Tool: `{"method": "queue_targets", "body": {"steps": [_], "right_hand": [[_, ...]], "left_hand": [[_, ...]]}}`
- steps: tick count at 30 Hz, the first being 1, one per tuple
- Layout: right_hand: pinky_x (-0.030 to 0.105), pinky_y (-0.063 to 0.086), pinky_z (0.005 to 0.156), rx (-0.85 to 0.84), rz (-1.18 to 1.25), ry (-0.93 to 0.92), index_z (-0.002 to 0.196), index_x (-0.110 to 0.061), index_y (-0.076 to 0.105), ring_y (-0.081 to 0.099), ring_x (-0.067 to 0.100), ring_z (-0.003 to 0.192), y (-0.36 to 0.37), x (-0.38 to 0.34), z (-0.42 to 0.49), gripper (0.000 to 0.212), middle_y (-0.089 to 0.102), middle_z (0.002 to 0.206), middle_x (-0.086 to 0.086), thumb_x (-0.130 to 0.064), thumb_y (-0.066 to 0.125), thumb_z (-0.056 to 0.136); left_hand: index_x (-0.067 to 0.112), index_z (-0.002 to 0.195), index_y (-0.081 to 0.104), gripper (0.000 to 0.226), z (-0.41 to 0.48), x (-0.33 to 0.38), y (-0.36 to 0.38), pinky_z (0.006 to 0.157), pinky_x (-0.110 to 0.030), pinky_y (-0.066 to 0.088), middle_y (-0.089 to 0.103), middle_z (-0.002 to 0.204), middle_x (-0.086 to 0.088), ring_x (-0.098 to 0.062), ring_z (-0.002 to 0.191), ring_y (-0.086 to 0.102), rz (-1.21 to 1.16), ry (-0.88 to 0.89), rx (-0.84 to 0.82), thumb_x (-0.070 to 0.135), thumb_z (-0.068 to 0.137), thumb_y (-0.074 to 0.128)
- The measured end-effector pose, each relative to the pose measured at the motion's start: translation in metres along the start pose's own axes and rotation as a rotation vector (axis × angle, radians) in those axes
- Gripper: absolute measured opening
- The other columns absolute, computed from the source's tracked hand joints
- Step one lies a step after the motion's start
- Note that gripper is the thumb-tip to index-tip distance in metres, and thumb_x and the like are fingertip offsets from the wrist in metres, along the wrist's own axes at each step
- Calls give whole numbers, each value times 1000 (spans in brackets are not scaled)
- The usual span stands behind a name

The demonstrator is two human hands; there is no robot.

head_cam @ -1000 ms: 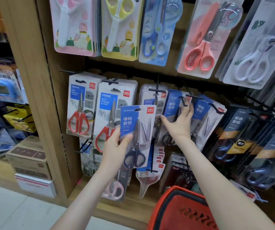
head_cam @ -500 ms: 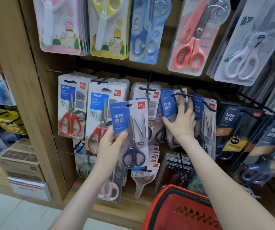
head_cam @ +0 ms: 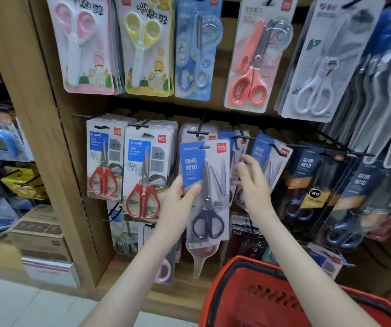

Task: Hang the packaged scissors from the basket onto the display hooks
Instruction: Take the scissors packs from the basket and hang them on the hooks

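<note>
The wooden display wall [head_cam: 48,138] fills most of the frame and is already well stocked. Children's scissors packs [head_cam: 83,43] hang across the top, red-handled HOME scissors packs [head_cam: 105,161] sit at middle left, and dark packs [head_cam: 307,185] are at middle right.

The red basket [head_cam: 237,265] sits at the lower right with its near wall facing the camera. Its inside is hidden, so I cannot tell how many packs are left in it.

The packaged scissors [head_cam: 205,192] are out of the basket and upright at the centre of the frame. The pack has a blue-and-grey card and dark blue handles. It is held in front of a stack of packs with similar-looking cards.

The left hand [head_cam: 178,204] grips the pack by its left edge, with the thumb across the blue panel. The right hand [head_cam: 253,185], just right of the pack, is blurred. Its fingers are loosely spread at the hanging packs behind and I can see nothing in its grasp. Whether it touches those packs I cannot say.

The black hook [head_cam: 198,132] ends just above the pack's top edge, and the hang slot [head_cam: 204,147] in the card looks free of it.

I judge this pack lifted and lined up but not yet hung. The slot has yet to be threaded onto the hook and the pack pushed back against the stack. After that comes whatever remains in the basket.
</note>
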State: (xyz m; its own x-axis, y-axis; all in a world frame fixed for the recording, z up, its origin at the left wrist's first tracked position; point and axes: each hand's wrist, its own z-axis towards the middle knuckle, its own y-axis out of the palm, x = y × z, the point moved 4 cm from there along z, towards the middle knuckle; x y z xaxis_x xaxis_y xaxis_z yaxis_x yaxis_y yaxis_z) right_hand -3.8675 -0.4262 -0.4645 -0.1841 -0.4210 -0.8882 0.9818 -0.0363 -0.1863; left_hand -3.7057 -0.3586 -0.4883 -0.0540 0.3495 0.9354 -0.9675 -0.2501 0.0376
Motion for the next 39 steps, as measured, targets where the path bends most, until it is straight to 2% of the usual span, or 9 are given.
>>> {"method": "queue_targets", "body": {"steps": [5,9,15,18,24,29,33,36,39], "right_hand": [[40,53,93,-49,224,89,110,-21,66,66,15,107,-26,-9,-28,17,72,109,-4,-17,55,97],[41,56,87,126,228,140,106,-17,67,68,20,101,-63,0,-22,14,74,103,0,-15,56,97],[51,52,91,236,78,130,101,-21,66,67,20,99,-92,10,-4,10,72,101,-2,-20,57,96],[50,52,92,245,19,148,99,-22,63,66,19,99,-94,16,2,10,70,101,-3,-17,55,96],[43,51,88,278,-49,144,99,-19,59,63,20,99,-92,24,3,5,67,100,-2,-20,56,95],[38,47,86,381,-123,77,115,-16,34,55,24,101,-89,24,22,38,52,110,10,-14,62,90],[15,26,91,272,-392,-84,141,-13,35,38,14,117,-79,28,46,48,34,136,8,-9,52,96],[25,25,99,234,-611,-100,146,-17,35,33,28,127,-80,38,53,49,31,144,12,-11,46,99],[33,18,110,138,-709,-158,152,-27,21,22,27,133,-83,54,30,59,22,154,11,-17,47,100]], "left_hand": [[30,119,57,27,1,-9,55,93,-27,48,67,111,16,1,105,61,115,-33,-168,15,97,55],[35,129,45,36,5,3,93,65,-10,40,61,93,18,8,80,57,184,-4,-208,22,97,55],[59,142,2,78,18,5,129,84,-31,50,69,110,0,-16,87,64,254,119,-222,18,98,52],[59,141,-4,81,20,-3,135,74,-31,51,70,104,0,-9,68,59,281,165,-192,16,99,50],[53,142,-8,81,21,-15,137,79,-37,51,70,99,-11,-23,78,65,338,197,-156,15,99,49],[45,144,-11,78,33,-19,142,66,-29,46,63,89,-9,-16,72,57,439,196,-148,16,101,47],[40,142,-19,79,53,-29,146,70,-33,46,55,106,-12,-22,80,56,618,191,-113,17,101,45],[36,142,-22,81,56,-35,150,65,-36,50,49,115,-14,-25,75,55,692,228,-102,15,101,45],[19,154,-3,82,40,-45,153,82,-33,48,38,137,-19,-30,107,50,751,287,5,9,95,52]]}}
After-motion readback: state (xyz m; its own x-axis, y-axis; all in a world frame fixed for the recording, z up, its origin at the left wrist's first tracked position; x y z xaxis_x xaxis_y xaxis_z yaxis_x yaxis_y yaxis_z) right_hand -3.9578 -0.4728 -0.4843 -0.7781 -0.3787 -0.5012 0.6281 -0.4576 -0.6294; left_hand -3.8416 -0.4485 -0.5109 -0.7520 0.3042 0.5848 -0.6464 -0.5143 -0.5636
